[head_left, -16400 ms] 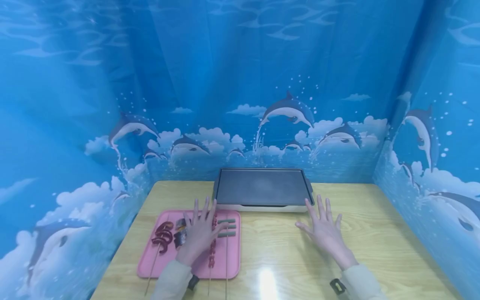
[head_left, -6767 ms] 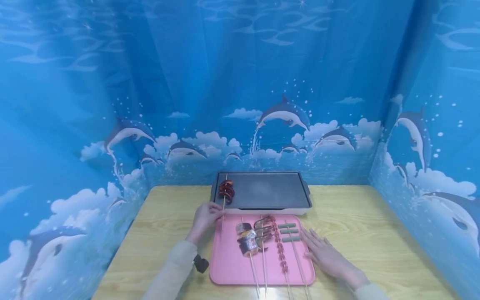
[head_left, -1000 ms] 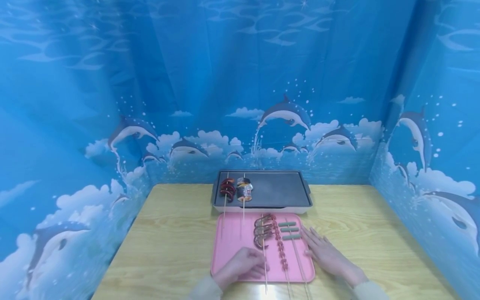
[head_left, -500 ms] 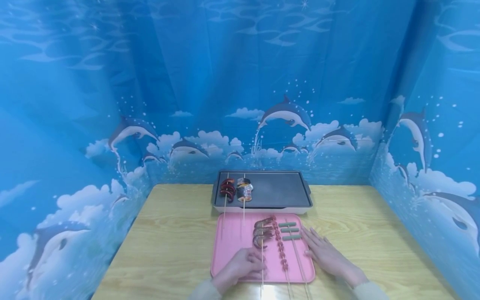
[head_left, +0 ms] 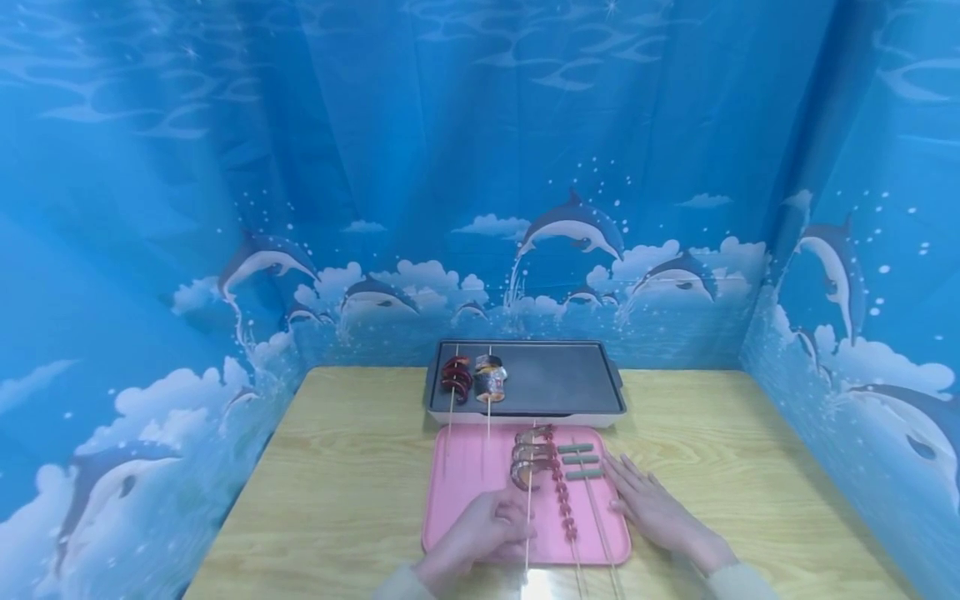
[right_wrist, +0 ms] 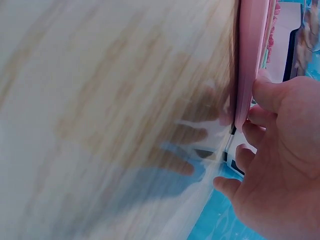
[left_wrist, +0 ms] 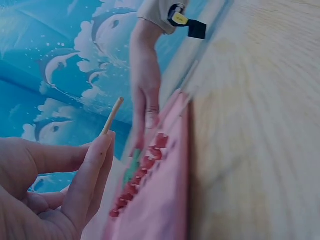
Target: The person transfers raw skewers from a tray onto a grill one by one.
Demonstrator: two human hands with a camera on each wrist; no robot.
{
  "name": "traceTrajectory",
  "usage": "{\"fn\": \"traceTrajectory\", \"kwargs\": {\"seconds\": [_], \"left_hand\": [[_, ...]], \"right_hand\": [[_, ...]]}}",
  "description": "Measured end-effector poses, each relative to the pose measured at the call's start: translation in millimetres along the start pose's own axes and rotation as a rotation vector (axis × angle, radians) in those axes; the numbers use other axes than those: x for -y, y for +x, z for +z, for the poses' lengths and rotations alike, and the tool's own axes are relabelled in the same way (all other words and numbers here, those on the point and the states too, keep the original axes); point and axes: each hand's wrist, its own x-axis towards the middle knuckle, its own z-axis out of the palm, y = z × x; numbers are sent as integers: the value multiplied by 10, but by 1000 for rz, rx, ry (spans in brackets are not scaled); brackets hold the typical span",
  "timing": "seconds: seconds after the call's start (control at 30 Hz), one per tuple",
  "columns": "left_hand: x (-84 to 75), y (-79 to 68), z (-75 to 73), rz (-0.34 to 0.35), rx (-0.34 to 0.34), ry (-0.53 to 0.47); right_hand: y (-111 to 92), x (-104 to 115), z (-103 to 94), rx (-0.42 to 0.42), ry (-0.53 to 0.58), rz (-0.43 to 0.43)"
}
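Observation:
My left hand point(head_left: 487, 525) pinches the stick of a shrimp skewer point(head_left: 528, 475) between thumb and fingers, over the front of the pink tray point(head_left: 461, 492). In the left wrist view the pale stick end point(left_wrist: 114, 112) sticks out past the fingertips. The shrimps overlap the tray's upper middle in the head view. My right hand point(head_left: 660, 508) lies along the tray's right edge with fingers extended. Its thumb point(right_wrist: 267, 92) touches the tray's rim in the right wrist view. Beside the shrimps lie a skewer of small red pieces point(head_left: 562, 496) and a skewer of green sticks point(head_left: 583, 474).
Behind the tray stands a dark griddle point(head_left: 558, 379). On its left side lie a skewer of dark red curled pieces point(head_left: 456, 379) and a skewer of silvery-skinned chunks point(head_left: 490, 383), their sticks reaching over the tray. A blue dolphin-print curtain point(head_left: 480, 208) encloses the wooden table point(head_left: 337, 467).
Two skewers have gone from the tray to the griddle, and the tray has moved right to the griddle's front. Lately the left hand has taken the shrimp skewer and shifted it slightly.

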Motion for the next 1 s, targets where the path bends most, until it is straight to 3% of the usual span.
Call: {"fn": "traceTrajectory", "kwargs": {"seconds": [0.2,0.43,0.7,1.0], "left_hand": [[-179,52,-103,79,-10,114],[-317,231,-208,84,9,40],[-428,525,-277,82,-13,-36],[-524,855,-317,81,-62,-36]], "right_hand": [[1,-42,38,-53,18,-41],[3,-146,138,-88,-5,-85],[7,-60,85,-49,44,-20],[-1,-99,111,-94,-6,-61]]}}
